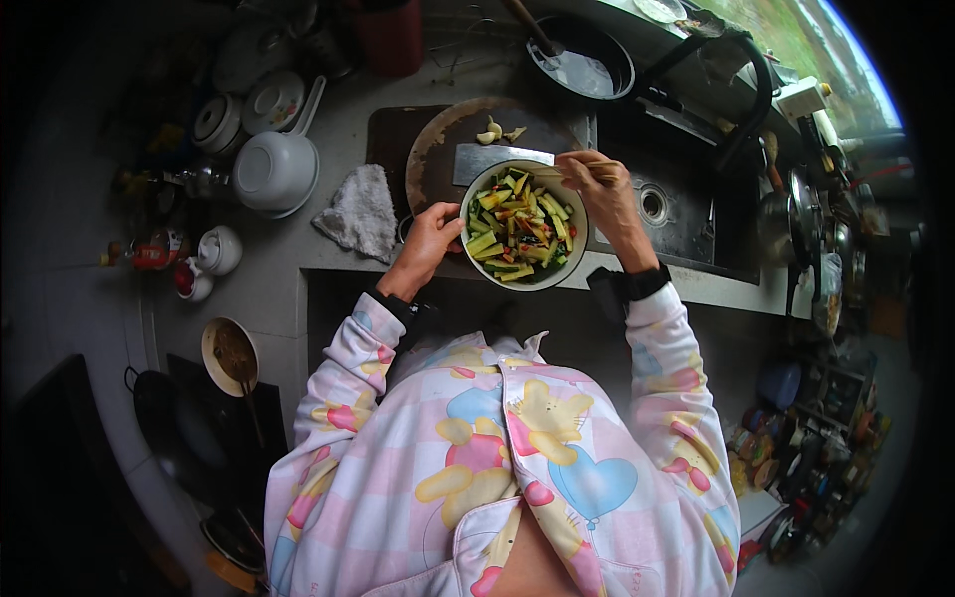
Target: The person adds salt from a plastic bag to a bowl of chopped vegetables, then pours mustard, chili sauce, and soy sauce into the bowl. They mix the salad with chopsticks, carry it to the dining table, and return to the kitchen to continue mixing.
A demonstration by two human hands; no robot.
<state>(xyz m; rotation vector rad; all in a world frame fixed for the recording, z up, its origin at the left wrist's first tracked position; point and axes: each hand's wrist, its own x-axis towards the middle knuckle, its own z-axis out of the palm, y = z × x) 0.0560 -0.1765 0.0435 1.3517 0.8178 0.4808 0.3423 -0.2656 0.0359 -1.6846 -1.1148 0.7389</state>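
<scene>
A white bowl (577, 263) of cut cucumber pieces (515, 224) with red chili bits and brown sauce sits over the front of a round cutting board (430, 168). My left hand (427, 245) grips its left rim. Over the bowl's upper right rim, my right hand (603, 195) holds wooden chopsticks (608, 170), their tips lowered to the bowl. Behind the bowl, a cleaver blade (474, 163) lies flat on the board, partly covered by the bowl. Garlic cloves (489, 134) and a small piece of what may be ginger (515, 134) rest beyond the blade.
Right of the board is a sink (683, 231) with a black faucet (762, 89). A dark pan (623, 74) stands behind. Left are a grey-white cloth (359, 209), a white pot (276, 173) and lidded jars (219, 250). A bowl of brown sauce (224, 366) stands by a wok (175, 425).
</scene>
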